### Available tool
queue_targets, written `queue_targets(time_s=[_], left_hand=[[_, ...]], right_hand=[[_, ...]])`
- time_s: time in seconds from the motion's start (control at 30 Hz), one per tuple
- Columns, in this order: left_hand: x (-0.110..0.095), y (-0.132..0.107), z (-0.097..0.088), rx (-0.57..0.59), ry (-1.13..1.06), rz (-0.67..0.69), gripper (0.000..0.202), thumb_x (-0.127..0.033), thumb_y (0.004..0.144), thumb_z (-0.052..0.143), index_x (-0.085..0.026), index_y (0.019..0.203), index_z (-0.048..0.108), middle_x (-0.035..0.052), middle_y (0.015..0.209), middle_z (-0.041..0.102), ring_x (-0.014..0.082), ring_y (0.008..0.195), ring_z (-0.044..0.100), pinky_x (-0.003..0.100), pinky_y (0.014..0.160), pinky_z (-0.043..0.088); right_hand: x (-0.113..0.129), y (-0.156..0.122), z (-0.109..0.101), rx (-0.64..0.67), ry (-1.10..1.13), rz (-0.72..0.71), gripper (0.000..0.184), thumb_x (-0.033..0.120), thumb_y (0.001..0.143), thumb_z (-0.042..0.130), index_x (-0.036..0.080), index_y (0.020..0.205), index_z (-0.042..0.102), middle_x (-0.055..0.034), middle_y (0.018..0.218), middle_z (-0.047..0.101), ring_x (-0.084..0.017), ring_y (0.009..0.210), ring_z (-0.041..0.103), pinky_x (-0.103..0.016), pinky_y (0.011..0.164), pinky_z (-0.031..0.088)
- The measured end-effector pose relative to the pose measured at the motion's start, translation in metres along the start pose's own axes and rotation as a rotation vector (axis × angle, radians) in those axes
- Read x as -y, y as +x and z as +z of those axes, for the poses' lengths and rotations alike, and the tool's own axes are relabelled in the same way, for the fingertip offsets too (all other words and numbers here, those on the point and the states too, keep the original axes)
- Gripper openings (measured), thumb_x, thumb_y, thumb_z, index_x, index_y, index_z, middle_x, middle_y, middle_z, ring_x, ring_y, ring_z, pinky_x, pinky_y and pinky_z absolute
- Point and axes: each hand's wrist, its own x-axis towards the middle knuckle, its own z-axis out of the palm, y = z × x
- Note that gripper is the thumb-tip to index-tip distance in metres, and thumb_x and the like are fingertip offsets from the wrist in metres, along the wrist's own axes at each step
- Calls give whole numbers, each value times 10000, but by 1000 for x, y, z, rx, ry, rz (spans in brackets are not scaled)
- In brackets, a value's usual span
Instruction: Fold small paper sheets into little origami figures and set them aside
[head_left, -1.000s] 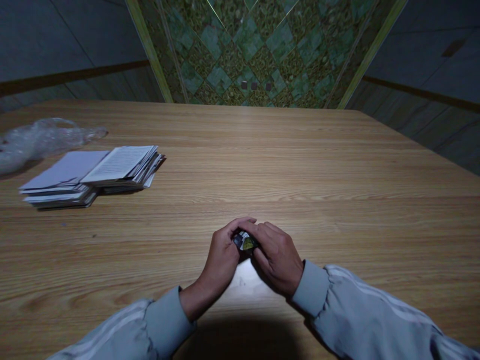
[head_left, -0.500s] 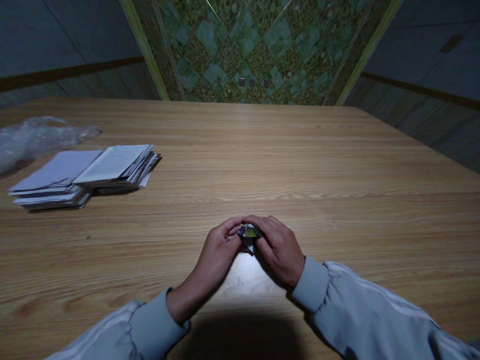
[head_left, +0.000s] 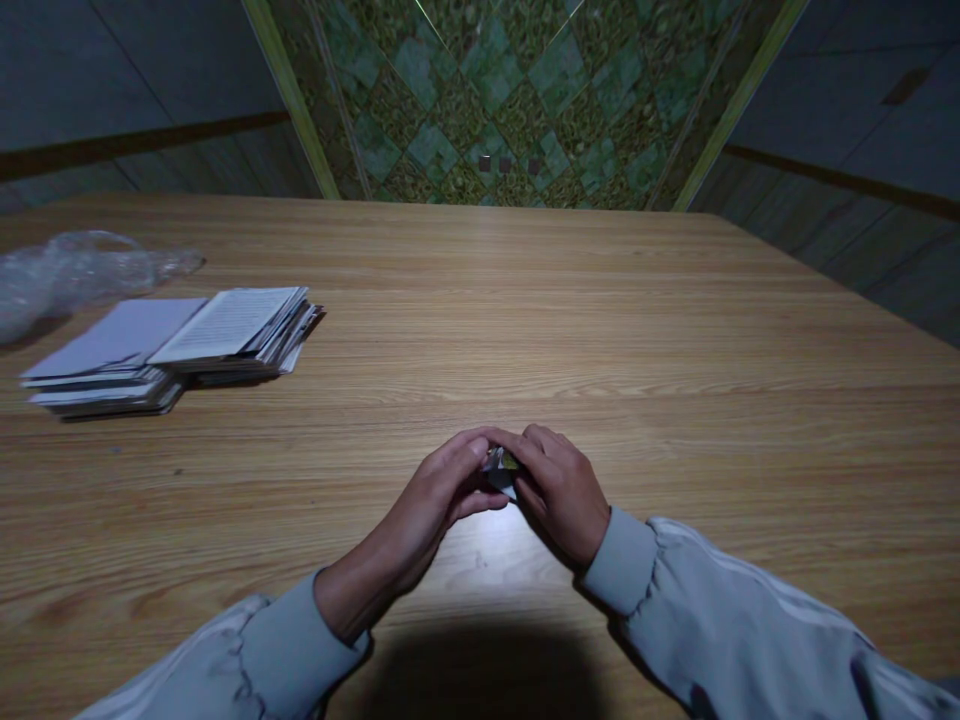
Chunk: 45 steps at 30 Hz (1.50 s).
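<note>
Left hand (head_left: 435, 490) and right hand (head_left: 562, 495) meet fingertip to fingertip, both pinching a small folded paper piece (head_left: 501, 465) with coloured print. The piece is mostly hidden by the fingers and sits just above the tabletop; whether it touches the wood, cannot tell. Grey sleeves (head_left: 705, 610) run back from the grip toward the near table edge, which is out of frame.

Bare wood lies ahead of the grip up to the far edge, and to its right up to the slanting right edge. Far to the left and ahead of the grip sit two stacks of printed sheets (head_left: 172, 345), overlapping and slightly fanned. Just beyond them a crumpled clear plastic bag (head_left: 75, 270) lies at the left frame border. Both are well apart from the hands.

The surface is a light wood-grain table (head_left: 675, 340), with a bright patch under the grip. The room is dim. Beyond the far edge is a green diamond-patterned floor strip (head_left: 487, 100) between dark panels.
</note>
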Motion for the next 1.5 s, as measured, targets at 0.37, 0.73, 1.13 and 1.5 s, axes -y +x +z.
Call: queue_targets(time_s=[0.37, 0.73, 1.13, 1.5], left_hand=[[1, 4, -5, -4, -74, -20, 482, -267, 752, 844, -185, 1185, 649, 62, 965, 698, 160, 824, 651, 287, 751, 528], [3, 9, -8, -171, -28, 86, 608, -204, 687, 858, -167, 1231, 588, 52, 971, 720, 150, 799, 664, 256, 710, 508], [5, 6, -4, -178, 139, 208, 678, -262, 773, 787, -211, 1373, 477, 38, 999, 694, 177, 909, 692, 285, 799, 524], [7, 4, -1, -171, 166, 232, 677, -234, 798, 762, -223, 1397, 447, 29, 989, 703, 170, 900, 691, 274, 782, 536]], right_hand=[[-3, 4, -9, -48, -15, -89, 341, 198, 980, 528, 213, 1314, 600, -86, 1013, 636, -234, 920, 539, -365, 778, 428], [0, 6, -16, -97, 199, -97, 318, 81, 897, 463, 193, 1138, 637, -94, 1031, 647, -234, 956, 561, -394, 827, 471], [7, 5, -4, 37, 721, 423, 503, 292, 822, 710, 202, 1263, 484, 48, 749, 543, -126, 667, 521, -257, 612, 427], [2, 5, 5, 10, 1134, 496, 469, 328, 811, 743, 247, 1204, 501, 3, 916, 595, -132, 771, 550, -277, 692, 466]])
